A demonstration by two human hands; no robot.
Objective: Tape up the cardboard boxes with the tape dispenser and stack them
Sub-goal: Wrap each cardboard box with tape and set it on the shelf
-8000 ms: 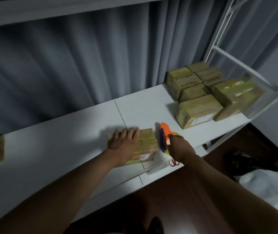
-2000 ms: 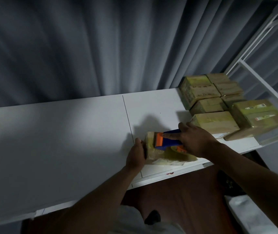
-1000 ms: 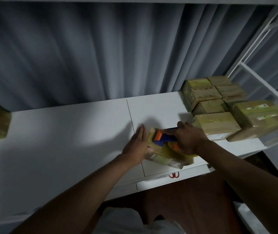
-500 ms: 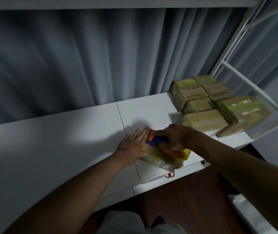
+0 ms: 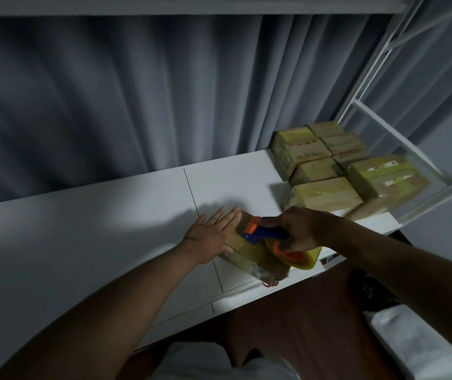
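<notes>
A small cardboard box (image 5: 249, 253) is kept near the front edge of the white surface (image 5: 82, 242), close enough to be worked on; it is tilted, its far side raised, apparently so that the tape can be drawn over its top and down a side. The left hand (image 5: 211, 237) is laid flat against the box's left face, fingers straight, its grip released, presumably to brace the box against the pull of the tape; the right hand (image 5: 301, 231) is clenched round the handle of the orange and blue tape dispenser (image 5: 263, 234), whose head is pressed onto the box's top; a yellowish tape roll (image 5: 299, 256) is carried on it. One dispenser and one box in hand are seen; at the right end of the surface a group of taped boxes (image 5: 326, 193) is set beside a white rack (image 5: 395, 138), probably as the finished stack; about six can be counted, though their edges are blurred.
</notes>
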